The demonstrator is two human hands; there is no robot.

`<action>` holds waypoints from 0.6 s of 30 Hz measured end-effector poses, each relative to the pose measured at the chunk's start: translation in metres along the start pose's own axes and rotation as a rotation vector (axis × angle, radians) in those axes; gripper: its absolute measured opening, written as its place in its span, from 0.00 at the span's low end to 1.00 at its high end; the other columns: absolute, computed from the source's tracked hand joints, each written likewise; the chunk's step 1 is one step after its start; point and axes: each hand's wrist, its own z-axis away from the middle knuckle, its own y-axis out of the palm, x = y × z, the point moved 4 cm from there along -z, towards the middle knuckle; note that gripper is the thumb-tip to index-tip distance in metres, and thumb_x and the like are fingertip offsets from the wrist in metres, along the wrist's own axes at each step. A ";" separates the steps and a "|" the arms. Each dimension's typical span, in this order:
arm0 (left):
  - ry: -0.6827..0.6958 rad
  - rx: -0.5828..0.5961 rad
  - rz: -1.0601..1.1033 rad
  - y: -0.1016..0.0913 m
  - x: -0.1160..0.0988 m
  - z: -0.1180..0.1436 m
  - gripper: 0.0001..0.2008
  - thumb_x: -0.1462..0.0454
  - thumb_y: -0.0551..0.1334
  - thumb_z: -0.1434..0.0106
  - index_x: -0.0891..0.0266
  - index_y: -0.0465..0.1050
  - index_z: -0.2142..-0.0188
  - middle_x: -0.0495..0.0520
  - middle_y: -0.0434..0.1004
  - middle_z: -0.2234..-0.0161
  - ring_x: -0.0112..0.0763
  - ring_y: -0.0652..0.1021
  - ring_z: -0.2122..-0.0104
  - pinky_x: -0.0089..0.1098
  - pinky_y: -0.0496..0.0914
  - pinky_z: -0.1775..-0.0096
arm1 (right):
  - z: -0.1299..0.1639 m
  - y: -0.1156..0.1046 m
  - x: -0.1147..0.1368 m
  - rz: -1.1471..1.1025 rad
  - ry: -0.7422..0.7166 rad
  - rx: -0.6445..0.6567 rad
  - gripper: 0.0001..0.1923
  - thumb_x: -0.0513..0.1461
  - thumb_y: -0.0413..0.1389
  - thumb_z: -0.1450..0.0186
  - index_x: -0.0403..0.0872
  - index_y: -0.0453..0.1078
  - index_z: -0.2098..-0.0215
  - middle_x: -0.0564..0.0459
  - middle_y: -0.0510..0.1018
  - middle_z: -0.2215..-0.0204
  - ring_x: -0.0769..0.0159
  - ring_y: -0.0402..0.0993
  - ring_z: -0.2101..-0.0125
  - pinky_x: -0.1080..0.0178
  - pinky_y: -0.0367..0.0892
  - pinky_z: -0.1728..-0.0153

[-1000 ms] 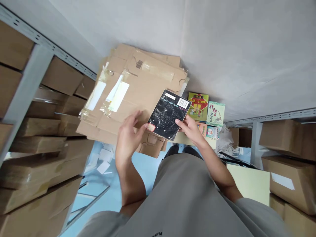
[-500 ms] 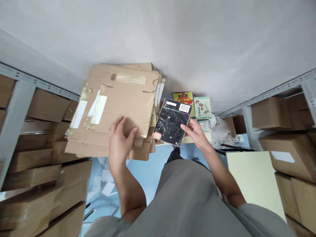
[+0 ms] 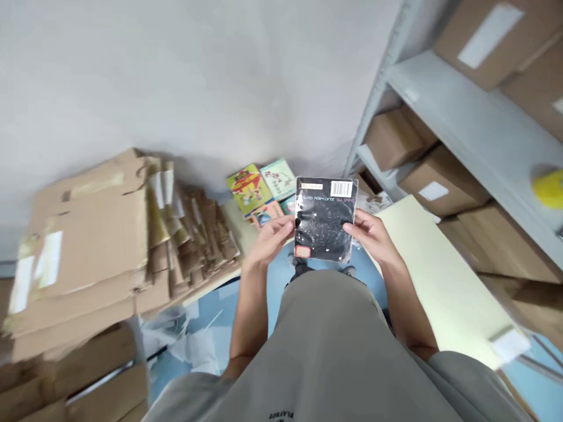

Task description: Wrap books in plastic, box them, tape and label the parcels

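Flattened cardboard [image 3: 83, 246]: a stack of folded-down boxes lay at the left of the frame, some with white labels and clear tape; its edges were blurred.
Paper scraps [image 3: 193, 343]: white bits lay on the blue floor at lower left, below the stack.
Picture books [image 3: 259, 190]: several colourful covers lay just left of centre, near the wall, above and left of the hands.
Left hand [image 3: 273, 237]: at centre, fingers curled and partly closed round the left edge of the black book, thumb side touching its lower left part.
Black book [image 3: 324, 220]: held at the centre of the frame in front of the person's grey shirt, between both hands, its cover facing the camera; a white barcode label sat at its upper right corner and a red-edged sticker at its lower left.
Right hand [image 3: 372, 234]: just right of centre, fingers bent round the book's right edge, gripping it.
Pale yellow board [image 3: 444, 281]: slanted across the lower right, behind the right forearm.
Shelving [image 3: 444, 111]: a grey metal rack at upper right carried brown cartons [image 3: 391, 138].
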 end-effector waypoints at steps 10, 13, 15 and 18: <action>-0.206 0.318 -0.077 0.276 0.116 -0.104 0.31 0.39 0.88 0.44 0.61 0.90 0.58 0.53 0.89 0.63 0.34 0.85 0.62 0.33 0.79 0.55 | 0.189 -0.223 -0.033 0.089 -0.032 -0.701 0.35 0.72 0.73 0.32 0.51 0.86 0.54 0.57 0.79 0.72 0.65 0.71 0.71 0.62 0.71 0.68; -0.240 0.480 -0.152 0.335 0.135 -0.108 0.34 0.36 0.86 0.42 0.63 0.90 0.57 0.55 0.90 0.60 0.37 0.86 0.58 0.35 0.80 0.50 | 0.227 -0.253 -0.048 0.194 -0.076 -0.886 0.37 0.74 0.66 0.27 0.51 0.86 0.52 0.52 0.85 0.65 0.59 0.78 0.64 0.58 0.77 0.62; -0.261 0.573 -0.194 0.360 0.146 -0.108 0.35 0.34 0.84 0.39 0.63 0.90 0.55 0.56 0.91 0.57 0.40 0.86 0.56 0.37 0.80 0.47 | 0.243 -0.265 -0.055 0.279 -0.084 -0.959 0.38 0.73 0.60 0.23 0.51 0.87 0.46 0.50 0.88 0.60 0.54 0.82 0.59 0.54 0.81 0.54; -0.212 0.656 -0.257 0.377 0.154 -0.113 0.35 0.34 0.81 0.34 0.64 0.90 0.50 0.59 0.93 0.52 0.44 0.87 0.50 0.41 0.80 0.41 | 0.256 -0.277 -0.065 0.364 -0.068 -0.977 0.37 0.70 0.55 0.18 0.53 0.86 0.36 0.48 0.91 0.54 0.50 0.86 0.53 0.48 0.84 0.45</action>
